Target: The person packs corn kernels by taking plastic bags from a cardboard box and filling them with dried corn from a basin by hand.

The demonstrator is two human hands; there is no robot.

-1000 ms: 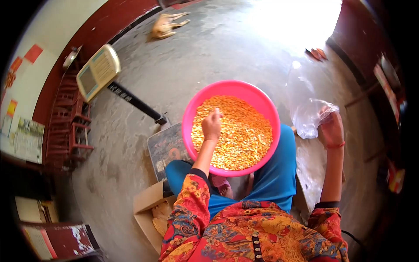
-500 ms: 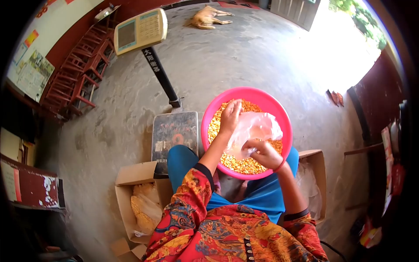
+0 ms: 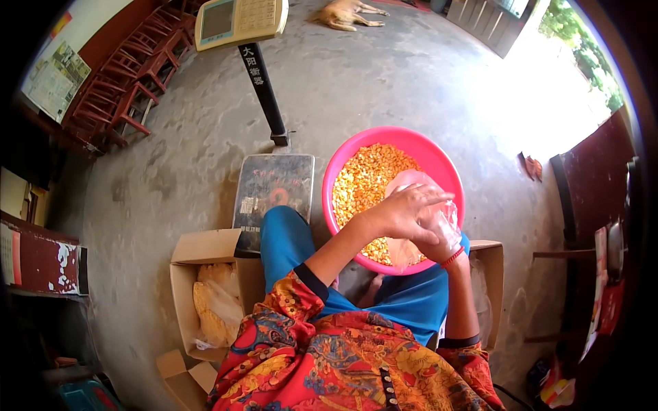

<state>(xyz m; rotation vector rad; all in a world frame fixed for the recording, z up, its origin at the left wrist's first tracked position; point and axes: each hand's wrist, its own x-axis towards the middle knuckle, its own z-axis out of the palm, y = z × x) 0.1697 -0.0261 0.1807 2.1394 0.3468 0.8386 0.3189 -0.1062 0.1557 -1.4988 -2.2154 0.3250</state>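
A pink basin (image 3: 452, 175) of yellow corn kernels (image 3: 367, 181) stands between my knees. My left hand (image 3: 406, 214) reaches across the basin, its fingers and thumb curved round the clear plastic bag (image 3: 406, 252) where it covers my right hand. My right hand (image 3: 441, 231), with a red bracelet at its wrist, appears to be inside the bag. Its fingers are largely hidden by my left hand and the film. The rest of the bag spreads over the kernels beneath both hands.
A platform scale (image 3: 277, 188) with a display (image 3: 241, 22) on a post stands ahead to the left. Cardboard boxes with plastic bags flank me, left (image 3: 205, 246) and right (image 3: 490, 274). A dog (image 3: 351, 14) lies farther off. Wooden chairs (image 3: 123, 96) line the left wall.
My left hand has moved right and nearer, from the basin's far side to my right hand. The bag now covers my right hand, which earlier pinched its edge. The view has shifted slightly.
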